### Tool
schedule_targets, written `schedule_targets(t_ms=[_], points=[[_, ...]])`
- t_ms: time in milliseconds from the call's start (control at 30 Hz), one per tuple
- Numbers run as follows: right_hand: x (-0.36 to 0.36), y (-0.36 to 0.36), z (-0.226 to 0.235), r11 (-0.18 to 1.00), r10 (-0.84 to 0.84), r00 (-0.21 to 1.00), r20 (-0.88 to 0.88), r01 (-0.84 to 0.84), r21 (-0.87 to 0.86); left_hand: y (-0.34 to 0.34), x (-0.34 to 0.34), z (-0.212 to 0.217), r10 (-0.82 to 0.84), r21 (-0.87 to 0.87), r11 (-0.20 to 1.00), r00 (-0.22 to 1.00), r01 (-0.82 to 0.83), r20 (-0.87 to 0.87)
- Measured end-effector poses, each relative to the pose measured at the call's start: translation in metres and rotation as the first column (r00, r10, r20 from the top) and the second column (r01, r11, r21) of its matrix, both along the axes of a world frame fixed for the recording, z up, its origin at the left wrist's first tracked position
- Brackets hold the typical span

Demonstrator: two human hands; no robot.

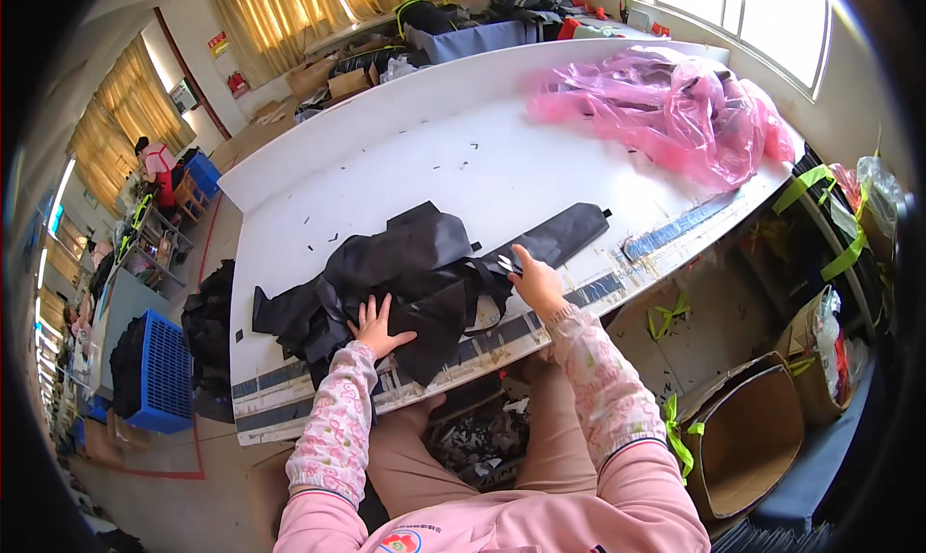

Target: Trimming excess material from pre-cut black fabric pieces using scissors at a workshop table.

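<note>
In the lower middle of the frame, the person's left hand [382,331] lies on a heaped pile of black sheet material with angular edges [395,254], its fingers spread and the palm down. Just right of the frame's centre, the right hand [537,283] holds a small silver-bladed cutting tool [506,263], the index finger stretched out and the other fingers curled, how tightly I cannot tell. The black pile rests left of centre on a broad white tabletop [318,187], near its taped front edge. A long black strip with a tapered end [569,233] reaches from the pile toward the right. A crumpled translucent pink plastic bag [675,109] fills the table's far corner, upper right. A blue plastic lattice crate [166,375] stands lower left, and an open brown cardboard box [748,437] lower right.
</note>
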State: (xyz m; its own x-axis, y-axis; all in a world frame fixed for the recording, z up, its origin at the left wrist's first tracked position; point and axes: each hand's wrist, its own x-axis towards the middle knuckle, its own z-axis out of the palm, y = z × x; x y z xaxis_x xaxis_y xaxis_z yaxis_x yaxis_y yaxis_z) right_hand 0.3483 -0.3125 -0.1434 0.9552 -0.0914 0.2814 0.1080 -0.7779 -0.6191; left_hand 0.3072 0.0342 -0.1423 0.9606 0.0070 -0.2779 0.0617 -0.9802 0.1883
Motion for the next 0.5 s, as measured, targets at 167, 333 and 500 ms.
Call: schedule_targets(t_ms=[167,333,500], points=[[0.038,-0.021,0.009,0.988,-0.096,0.994,0.044,0.100,-0.119,-0.003,0.005,0.000,-0.001,-0.048,0.999,1.000,0.001,0.009],[0.028,-0.055,0.133,0.988,-0.113,0.970,0.215,0.133,-0.079,-0.005,0.022,0.000,-0.012,-0.106,0.994,0.999,0.017,0.042],[-0.042,-0.065,0.275,0.983,-0.071,0.869,0.490,0.144,-0.115,0.025,0.031,0.002,0.033,-0.336,0.941,0.999,-0.025,0.017]])
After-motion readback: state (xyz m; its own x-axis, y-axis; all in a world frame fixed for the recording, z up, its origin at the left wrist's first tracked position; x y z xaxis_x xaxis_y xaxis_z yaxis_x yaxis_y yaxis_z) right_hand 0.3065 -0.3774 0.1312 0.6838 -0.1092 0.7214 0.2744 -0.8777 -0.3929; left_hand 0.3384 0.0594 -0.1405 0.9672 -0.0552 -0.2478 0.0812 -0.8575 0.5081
